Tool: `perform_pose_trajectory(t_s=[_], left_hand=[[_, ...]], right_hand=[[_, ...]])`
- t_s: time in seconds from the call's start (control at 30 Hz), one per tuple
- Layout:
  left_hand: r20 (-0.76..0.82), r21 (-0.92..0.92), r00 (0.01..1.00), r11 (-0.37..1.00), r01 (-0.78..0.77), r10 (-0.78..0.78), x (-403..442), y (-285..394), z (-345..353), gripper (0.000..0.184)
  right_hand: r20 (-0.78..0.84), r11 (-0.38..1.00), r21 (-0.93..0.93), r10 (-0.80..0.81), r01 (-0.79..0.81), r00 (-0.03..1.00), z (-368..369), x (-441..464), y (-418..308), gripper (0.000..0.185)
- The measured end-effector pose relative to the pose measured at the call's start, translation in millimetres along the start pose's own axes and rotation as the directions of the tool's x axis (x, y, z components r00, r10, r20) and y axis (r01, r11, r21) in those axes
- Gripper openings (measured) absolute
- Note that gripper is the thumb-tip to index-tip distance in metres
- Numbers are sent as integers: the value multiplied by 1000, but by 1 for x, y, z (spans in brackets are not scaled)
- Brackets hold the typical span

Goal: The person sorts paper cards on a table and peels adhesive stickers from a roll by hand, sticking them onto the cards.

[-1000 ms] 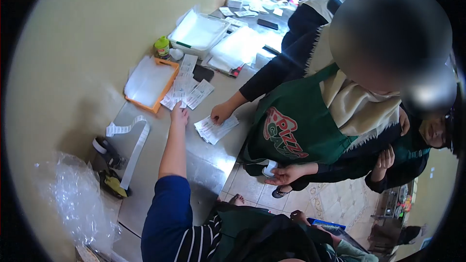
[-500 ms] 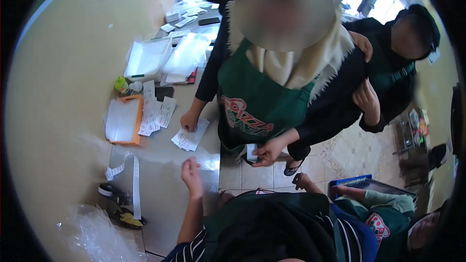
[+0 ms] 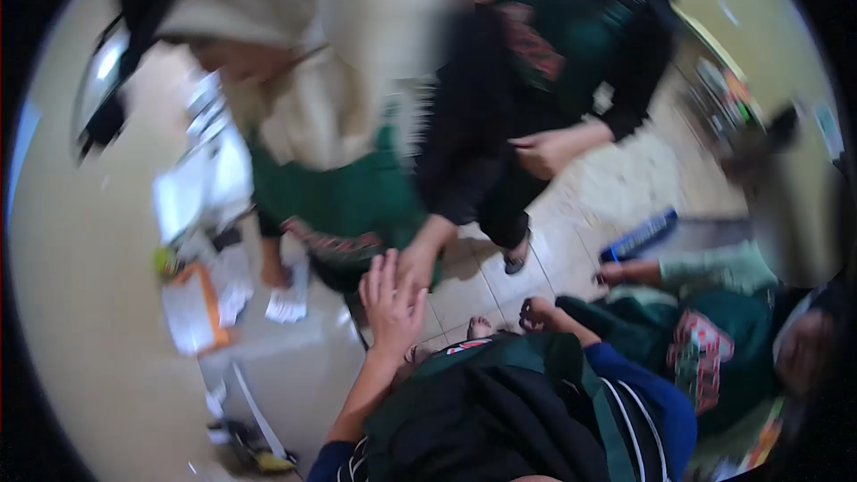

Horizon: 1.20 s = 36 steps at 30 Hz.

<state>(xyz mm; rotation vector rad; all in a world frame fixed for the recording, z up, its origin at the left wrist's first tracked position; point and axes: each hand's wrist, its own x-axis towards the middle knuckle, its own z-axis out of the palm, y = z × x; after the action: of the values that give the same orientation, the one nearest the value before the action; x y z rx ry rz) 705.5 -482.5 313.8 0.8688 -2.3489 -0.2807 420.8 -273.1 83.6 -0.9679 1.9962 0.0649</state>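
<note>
My left hand [image 3: 393,308] is raised in front of me, with fingers stretched out and nothing visible in it. It overlaps a co-worker's hand [image 3: 428,250]; whether the two touch I cannot tell. My right hand [image 3: 540,314] is by my waist with its fingers curled, and I see nothing in it. The co-worker's other hand [image 3: 277,275] rests by white paper slips [image 3: 287,302] on the table. That co-worker wears a green apron [image 3: 335,205] with red lettering. Motion blurs much of the view.
On the metal table [image 3: 295,357] stand an orange-edged tray [image 3: 210,308] of white paper, white containers [image 3: 178,201] and a paper strip [image 3: 259,406]. A second co-worker [image 3: 553,62] stands behind the first. Another person in a green apron [image 3: 625,339] is at my right.
My view has swung, so the table now sits further left and lower. My left hand has moved from over the table to the co-worker's hand, its fingers spreading.
</note>
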Motion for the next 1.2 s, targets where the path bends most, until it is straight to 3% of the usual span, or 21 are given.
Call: perform_pose_trajectory(t_s=[0.07, 0.1, 0.13, 0.17, 0.2, 0.33, 0.4, 0.47, 0.5, 0.53, 0.6, 0.63, 0.73, 0.8, 0.83, 0.9, 0.97, 1.0, 1.07, 1.13, 1.2], left_hand=[[133, 52, 991, 998, -23, 16, 6, 3, 18, 52], [194, 115, 981, 993, -8, -15, 9, 8, 25, 59], [240, 184, 969, 983, 10, -55, 9, 9, 32, 66], [278, 215, 959, 977, -2, -60, 8, 8, 40, 71], [309, 253, 948, 968, -9, -72, 7, 6, 47, 78], [357, 330, 929, 944, -31, -94, 14, 8, 74, 78], [390, 366, 917, 928, -70, -85, 20, 2, 94, 77], [343, 395, 934, 918, -49, -98, 26, -5, 109, 83], [334, 398, 938, 916, -49, -95, 29, -9, 119, 84], [341, 392, 936, 918, -59, -86, 29, -8, 125, 84], [304, 442, 946, 896, -40, -108, 28, -2, 121, 83], [311, 438, 942, 899, -24, -127, 30, 1, 121, 83], [325, 468, 935, 883, -29, -142, 37, 10, 122, 83], [315, 513, 939, 857, -48, -136, 39, 11, 127, 85], [372, 523, 907, 852, -30, -196, 44, 15, 129, 86], [404, 531, 863, 846, 48, -303, 57, 23, 135, 91], [368, 511, 867, 852, 114, -337, 67, 29, 139, 92], [354, 516, 866, 846, 133, -352, 71, 31, 142, 93], [307, 540, 861, 819, 193, -406, 75, 34, 153, 92], [292, 574, 867, 799, 179, -404, 76, 34, 165, 93], [269, 597, 870, 781, 187, -414, 77, 32, 173, 89]], right_hand=[[-62, 996, 43, 80, -77, 995, 4, -15, 16, 27], [-116, 998, -36, 37, -41, 993, 20, -7, 42, 26], [-164, 985, 46, 173, -167, 971, 25, -15, 50, 25], [-201, 976, 104, 209, -191, 957, 19, -33, 53, 24], [-253, 980, 132, 177, -148, 951, 62, 2, 108, 22], [-62, 853, 358, 427, -380, 902, 39, -47, 113, 26], [-7, 799, 442, 457, -407, 890, 34, -53, 112, 30], [-78, 792, 452, 494, -411, 866, 40, -42, 117, 33], [-162, 812, 480, 455, -333, 876, 45, -35, 116, 31], [-63, 675, 663, 482, -324, 874, 40, -37, 109, 28], [50, 517, 779, 512, -354, 858, 33, -45, 91, 22], [50, 515, 783, 508, -350, 860, 34, -41, 95, 22], [66, 709, 592, 430, -383, 900, 35, -18, 110, 19], [-86, 868, 421, 329, -265, 940, 44, 13, 136, 21], [-476, 993, 81, -36, 85, 879, 64, 45, 171, 22], [-208, 960, 271, 127, -68, 970, 53, 71, 184, 24], [-26, 908, 292, 322, -301, 947, 28, 85, 189, 26], [-42, 946, 237, 236, -220, 971, 3, 82, 190, 27], [135, 863, 373, 314, -342, 940, -40, 93, 196, 28], [90, 831, 446, 327, -332, 941, -73, 100, 203, 28], [135, 988, 90, 113, -125, 984, -85, 138, 228, 26]])
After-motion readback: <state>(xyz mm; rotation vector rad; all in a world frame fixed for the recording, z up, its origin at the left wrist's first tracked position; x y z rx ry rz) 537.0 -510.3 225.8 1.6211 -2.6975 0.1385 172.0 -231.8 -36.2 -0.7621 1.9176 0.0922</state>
